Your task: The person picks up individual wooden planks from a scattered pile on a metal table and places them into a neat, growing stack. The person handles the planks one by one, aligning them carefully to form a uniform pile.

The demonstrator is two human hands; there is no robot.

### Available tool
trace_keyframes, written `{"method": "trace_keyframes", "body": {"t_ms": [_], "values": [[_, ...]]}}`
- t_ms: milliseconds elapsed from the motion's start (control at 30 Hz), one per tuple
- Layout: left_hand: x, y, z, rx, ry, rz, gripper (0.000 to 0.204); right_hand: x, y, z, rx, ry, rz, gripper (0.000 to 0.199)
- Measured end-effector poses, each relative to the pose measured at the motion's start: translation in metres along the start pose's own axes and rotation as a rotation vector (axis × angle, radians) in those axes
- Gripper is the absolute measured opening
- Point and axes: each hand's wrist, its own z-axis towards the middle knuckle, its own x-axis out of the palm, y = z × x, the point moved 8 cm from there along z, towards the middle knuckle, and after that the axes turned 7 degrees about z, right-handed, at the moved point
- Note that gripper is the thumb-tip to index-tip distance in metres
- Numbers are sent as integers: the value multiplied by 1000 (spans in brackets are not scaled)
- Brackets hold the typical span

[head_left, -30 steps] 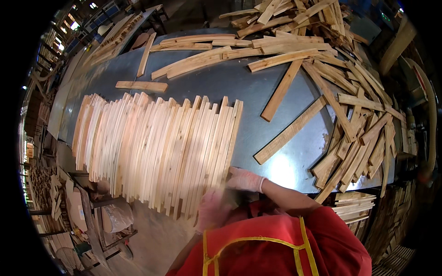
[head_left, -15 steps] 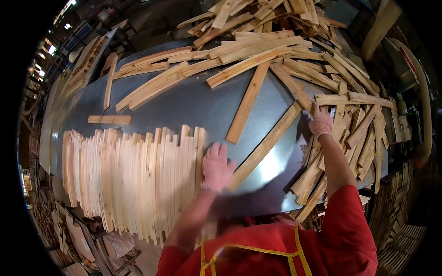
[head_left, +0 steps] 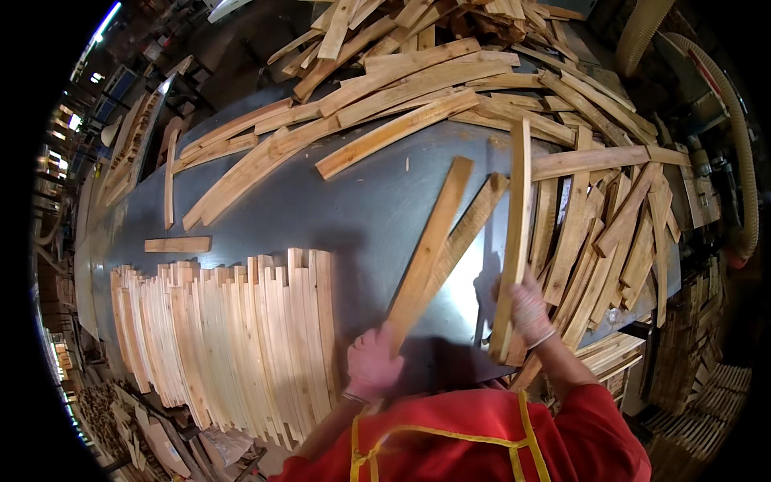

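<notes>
Left hand (head_left: 372, 363) closed on near end of a wooden slat (head_left: 427, 251), long axis running far-right. Right hand (head_left: 528, 307) grips a second slat (head_left: 514, 233), nearly upright. Aligned slat row (head_left: 229, 337) lies just left, nearer the left hand.

Left hand (head_left: 372, 363): gloved, gripping the near end of a long wooden slat (head_left: 427, 251) that slants up across the counter (head_left: 353, 201).
Right hand (head_left: 530, 309): gloved, holding an upright slat (head_left: 514, 225) near its lower end.
Sorted row (head_left: 233, 337): slats packed side by side, just left of the left hand.
Loose pile (head_left: 450, 72): jumbled slats along the far and right edges.
</notes>
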Motion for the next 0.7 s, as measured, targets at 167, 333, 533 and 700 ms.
{"method": "trace_keyframes", "body": {"t_ms": [167, 333, 533, 700], "values": [[36, 12, -3, -88, -63, 51, 96, 45, -80, -55, -50, 36, 168, 73], [60, 47, -65, -115, -44, -856, 80, 81, -142, -96, -76, -68, 274, 75], [141, 75, -220, -354, 204, -1351, 80, 139, -191, -129, 185, 281, -1101, 71], [43, 69, -229, -126, -280, -77, 86, 212, -231, -163, 134, 914, -1180, 68]]}}
